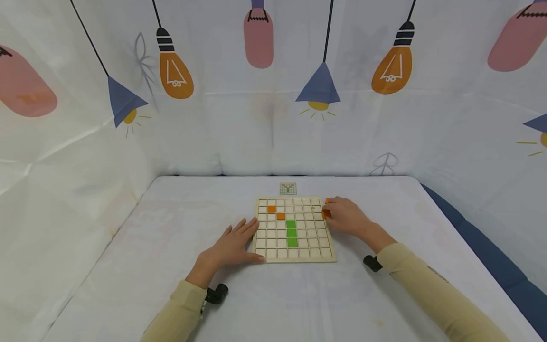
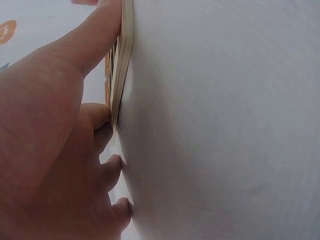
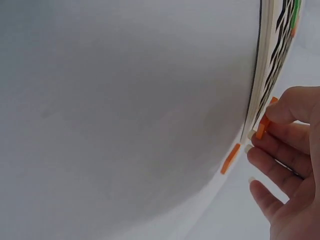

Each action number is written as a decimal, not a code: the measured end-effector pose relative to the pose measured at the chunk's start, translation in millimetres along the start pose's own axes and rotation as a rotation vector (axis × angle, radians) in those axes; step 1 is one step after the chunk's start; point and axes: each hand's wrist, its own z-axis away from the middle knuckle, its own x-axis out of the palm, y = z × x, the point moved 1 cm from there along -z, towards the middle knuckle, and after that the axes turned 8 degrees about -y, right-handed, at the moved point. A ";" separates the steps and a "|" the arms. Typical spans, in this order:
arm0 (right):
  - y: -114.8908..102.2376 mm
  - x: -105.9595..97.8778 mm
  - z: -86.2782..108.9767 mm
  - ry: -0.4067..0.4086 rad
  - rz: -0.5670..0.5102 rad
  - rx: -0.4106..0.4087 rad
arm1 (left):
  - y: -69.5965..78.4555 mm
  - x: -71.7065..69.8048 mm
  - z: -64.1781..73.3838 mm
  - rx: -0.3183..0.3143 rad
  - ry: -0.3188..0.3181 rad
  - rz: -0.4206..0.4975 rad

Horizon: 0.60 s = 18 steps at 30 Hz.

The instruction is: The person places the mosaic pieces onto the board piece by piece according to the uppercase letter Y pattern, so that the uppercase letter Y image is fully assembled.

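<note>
A wooden grid board lies flat on the table. Three green tiles form a column in its middle, and two orange tiles step up diagonally to the left of them. My left hand rests against the board's left edge, fingers extended, thumb at the near left corner. Thumb and fingers of my right hand pinch an orange square tile at the board's right edge. Close by, a loose orange tile lies on the table by the far right corner.
A small card printed with a grid pattern lies just beyond the board. The white table reaches back to a hanging cloth with printed lamps. Dark blue padding runs along the right side.
</note>
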 end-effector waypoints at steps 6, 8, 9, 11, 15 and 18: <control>-7.0 -1.8 -8.0 0.005 -0.002 -0.023 | -1.3 -0.3 0.9 0.005 -0.005 0.009; -9.7 -3.1 -10.4 -0.001 -0.007 -0.021 | -0.9 -0.7 1.1 0.007 -0.004 0.013; -10.9 -3.4 -11.6 -0.005 -0.008 -0.020 | -0.5 -1.1 1.4 0.006 -0.005 0.014; -13.4 -3.5 -14.1 -0.014 -0.014 -0.017 | 0.1 -1.7 1.7 0.008 -0.006 0.016; -17.4 -1.8 -18.2 -0.021 -0.033 -0.021 | 1.3 -3.0 2.8 0.010 -0.010 0.015; -19.7 1.1 -21.4 -0.012 -0.049 -0.035 | 1.8 -3.9 3.4 0.013 -0.012 0.015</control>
